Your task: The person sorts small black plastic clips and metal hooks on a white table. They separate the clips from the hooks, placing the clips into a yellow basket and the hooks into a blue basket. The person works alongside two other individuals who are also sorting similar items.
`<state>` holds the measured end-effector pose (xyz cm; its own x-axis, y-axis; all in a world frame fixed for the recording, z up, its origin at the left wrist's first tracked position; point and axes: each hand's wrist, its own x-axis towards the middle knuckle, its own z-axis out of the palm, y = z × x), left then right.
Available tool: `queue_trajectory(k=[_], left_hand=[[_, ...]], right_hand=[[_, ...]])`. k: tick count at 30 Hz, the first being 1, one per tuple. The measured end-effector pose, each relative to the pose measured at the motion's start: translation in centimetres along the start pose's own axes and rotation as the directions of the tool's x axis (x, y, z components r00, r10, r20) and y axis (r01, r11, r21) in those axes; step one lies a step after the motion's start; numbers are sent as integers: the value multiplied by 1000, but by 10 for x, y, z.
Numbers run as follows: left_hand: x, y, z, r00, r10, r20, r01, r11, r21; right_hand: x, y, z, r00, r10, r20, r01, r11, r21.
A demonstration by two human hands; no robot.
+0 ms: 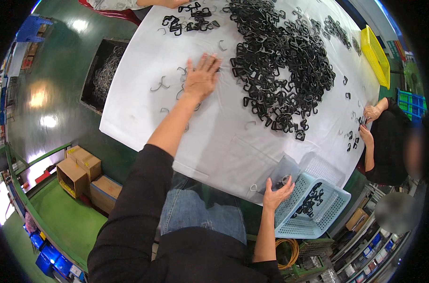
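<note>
My left hand [202, 81] lies palm down with its fingers spread on the white-covered table, among loose metal hooks [161, 86]. A dark bit shows by its fingertips; what lies under the palm is hidden. Beyond it spreads a large pile of black clips with wire hooks [290, 61]. At the near right edge, my right hand [276, 194] is open, thumb and fingers apart, at a small translucent grey bin [284, 165]. Small metal pieces show inside that bin near the fingers. Just right of this hand stands a light blue perforated basket [334, 214] with black clips in it.
A co-worker's hands [367, 123] handle small parts at the right edge; another person's hand [176, 3] rests at the far left. A yellow basket [375, 56] stands far right. On the floor are a dark bin of wire pieces [103, 75] and cardboard boxes [80, 172].
</note>
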<state>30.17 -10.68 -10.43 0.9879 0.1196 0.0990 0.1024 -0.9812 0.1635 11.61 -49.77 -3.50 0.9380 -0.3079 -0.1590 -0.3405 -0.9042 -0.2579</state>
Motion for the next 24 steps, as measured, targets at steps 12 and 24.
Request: queue_trajectory(k=[12, 24], left_hand=[[-174, -11, -44, 920, 367, 137, -341, 922, -182], [-185, -5, 0, 882, 432, 190, -319, 843, -433]], right_hand=[[54, -285, 67, 610, -791, -46, 710, 519, 476], [-8, -485, 154, 697, -604, 386, 661, 750, -22]])
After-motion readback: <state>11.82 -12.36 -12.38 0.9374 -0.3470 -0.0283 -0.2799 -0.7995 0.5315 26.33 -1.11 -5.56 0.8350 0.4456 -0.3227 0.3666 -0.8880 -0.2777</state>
